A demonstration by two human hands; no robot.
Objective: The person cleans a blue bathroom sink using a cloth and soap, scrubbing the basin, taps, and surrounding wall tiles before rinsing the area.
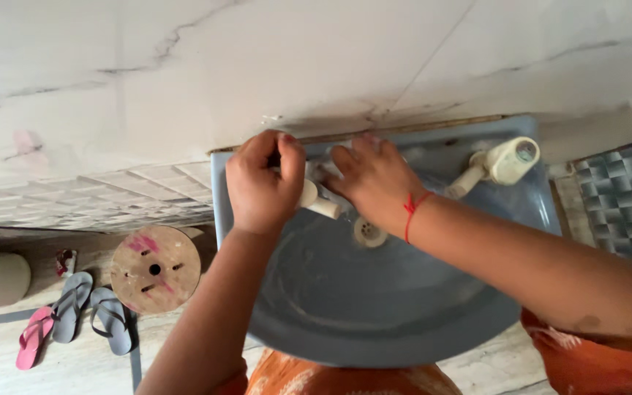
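At the back rim of the blue sink [330, 307], the left hand [261, 186] is closed around the body of a cream plastic tap [320, 201]. The right hand [374, 175] lies just beside it, fingers [345, 157] curled over the tap's base against the wall; whether they grip anything I cannot tell. The tap looks light, rigid and probably slick when wet, best held round its barrel. A second cream tap [502, 162] stands at the sink's far right corner.
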